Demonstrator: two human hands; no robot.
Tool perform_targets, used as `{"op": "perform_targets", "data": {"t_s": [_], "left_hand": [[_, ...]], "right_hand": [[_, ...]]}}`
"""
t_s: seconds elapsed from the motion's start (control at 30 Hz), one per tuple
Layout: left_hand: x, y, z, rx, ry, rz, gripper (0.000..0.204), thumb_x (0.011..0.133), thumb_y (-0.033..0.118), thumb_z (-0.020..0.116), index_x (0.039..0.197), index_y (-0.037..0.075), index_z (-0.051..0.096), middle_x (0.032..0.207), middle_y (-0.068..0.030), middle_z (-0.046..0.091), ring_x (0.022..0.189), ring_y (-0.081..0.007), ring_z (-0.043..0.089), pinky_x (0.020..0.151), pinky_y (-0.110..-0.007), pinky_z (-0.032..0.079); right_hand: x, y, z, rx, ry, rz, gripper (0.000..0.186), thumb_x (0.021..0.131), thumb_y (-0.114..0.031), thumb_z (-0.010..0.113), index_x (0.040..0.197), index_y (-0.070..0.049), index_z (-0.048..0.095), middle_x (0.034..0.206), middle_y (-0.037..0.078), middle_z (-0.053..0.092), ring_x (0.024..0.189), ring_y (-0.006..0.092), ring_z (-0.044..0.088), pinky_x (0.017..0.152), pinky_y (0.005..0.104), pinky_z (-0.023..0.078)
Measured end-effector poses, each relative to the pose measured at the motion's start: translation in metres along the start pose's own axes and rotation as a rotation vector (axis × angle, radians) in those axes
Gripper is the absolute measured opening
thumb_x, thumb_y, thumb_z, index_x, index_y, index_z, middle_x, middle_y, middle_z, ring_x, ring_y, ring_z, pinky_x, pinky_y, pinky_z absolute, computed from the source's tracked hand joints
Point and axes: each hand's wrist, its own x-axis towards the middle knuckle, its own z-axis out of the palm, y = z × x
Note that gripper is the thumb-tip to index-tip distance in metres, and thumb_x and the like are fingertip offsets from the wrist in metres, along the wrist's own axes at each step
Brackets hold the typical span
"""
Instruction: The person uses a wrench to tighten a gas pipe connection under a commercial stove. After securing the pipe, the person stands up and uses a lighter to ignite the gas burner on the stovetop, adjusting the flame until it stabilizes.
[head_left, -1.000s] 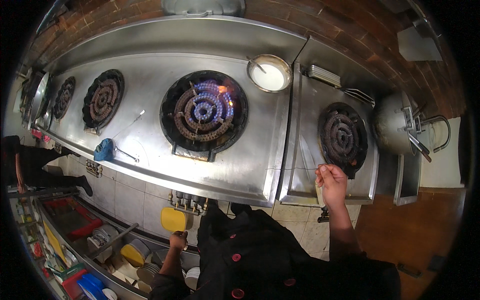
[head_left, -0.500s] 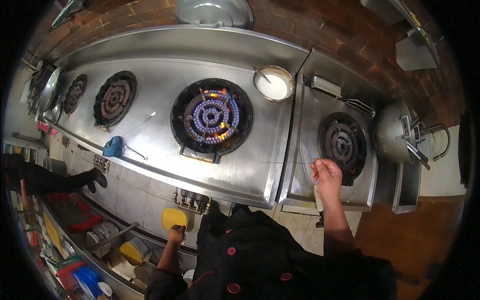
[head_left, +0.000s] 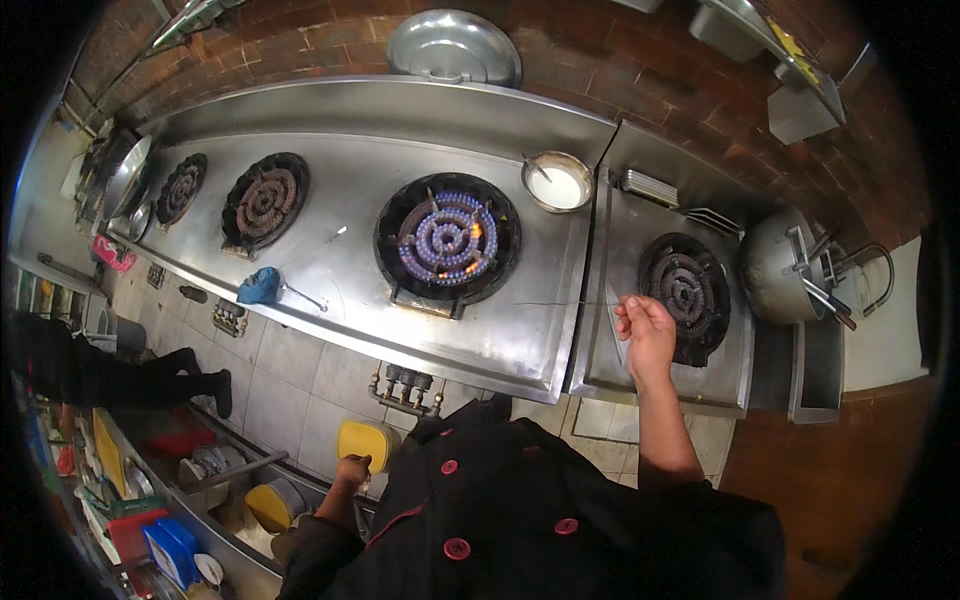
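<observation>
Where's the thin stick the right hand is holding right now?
In the head view, the thin stick is pinched in the right hand, right of centre, lying across the steel counter between the lit burner and the unlit right burner.

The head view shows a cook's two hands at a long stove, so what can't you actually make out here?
- Right hand: it pinches a thin stick, too fine to tell what it is.
- Left hand: by a yellow container, contact unclear.
- White pot: contents too small to tell.
- Shelf bins: cut off by the edge.
</observation>
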Motion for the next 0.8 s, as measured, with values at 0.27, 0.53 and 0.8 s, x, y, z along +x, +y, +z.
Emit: {"op": "perform_targets", "data": {"t_s": [0.27,0.53,0.8], "left_hand": [[0.035,0.001,-0.046,-0.409,0.032,0.001,0.024,0.084,0.021,0.063,0.074,0.0,0.058,0.06,-0.0085,0.057,0.051,-0.019,0.055,0.05,-0.034,0.044],[0.04,-0.057,-0.042,-0.365,-0.058,0.011,0.023,0.084,0.02,0.063,0.078,-0.002,0.059,0.062,-0.0088,0.058,0.05,-0.0188,0.053,0.049,-0.034,0.043],[0.002,-0.082,-0.049,-0.168,-0.141,-0.039,0.024,0.085,0.021,0.062,0.083,-0.002,0.059,0.059,-0.0079,0.056,0.05,-0.0188,0.053,0.048,-0.033,0.042]], "right_hand": [[-0.048,0.009,0.044,-0.035,0.021,0.025,0.016,0.089,-0.017,0.061,0.092,-0.001,0.062,0.078,0.005,0.063,0.059,0.0082,0.052,0.052,0.0203,0.04],[-0.095,0.02,0.082,-0.238,-0.028,-0.03,0.018,0.089,-0.017,0.06,0.09,0.001,0.062,0.077,0.004,0.062,0.059,0.0056,0.05,0.052,0.0195,0.04],[-0.128,0.028,0.077,-0.302,0.032,0.048,0.019,0.089,-0.018,0.06,0.089,0.001,0.063,0.075,0.001,0.061,0.059,0.0046,0.049,0.051,0.0196,0.039]]}}
